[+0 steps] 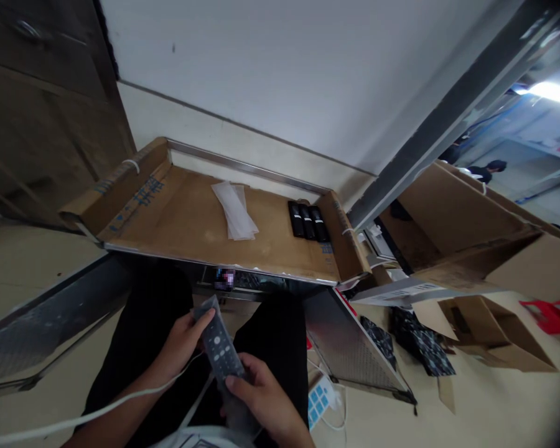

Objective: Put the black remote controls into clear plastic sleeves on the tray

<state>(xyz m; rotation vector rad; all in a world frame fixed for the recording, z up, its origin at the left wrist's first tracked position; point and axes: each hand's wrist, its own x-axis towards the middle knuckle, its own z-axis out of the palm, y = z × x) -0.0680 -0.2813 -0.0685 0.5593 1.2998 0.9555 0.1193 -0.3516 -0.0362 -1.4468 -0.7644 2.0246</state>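
Above my lap, a dark remote control point(221, 350) lies tilted inside a translucent plastic sleeve, its pale buttons facing up. My left hand point(186, 339) pinches its upper end, thumb on top. Lower down, my right hand point(261, 389) grips the sleeved remote from the right side with the thumb across it. Ahead of me on a cardboard-lined tray point(191, 233) rests a small pile of flat translucent sleeves point(236, 211). Several black remotes point(309, 221) lie side by side near the tray's right end, each with a small white label.
A white cable point(98, 407) crosses my left forearm. Metal mesh panels point(354, 342) flank my legs. On the right are a large open carton point(466, 218), another box point(499, 336), dark patterned bags point(422, 342) and a power strip point(321, 401) on the floor. A person point(488, 171) is far off.
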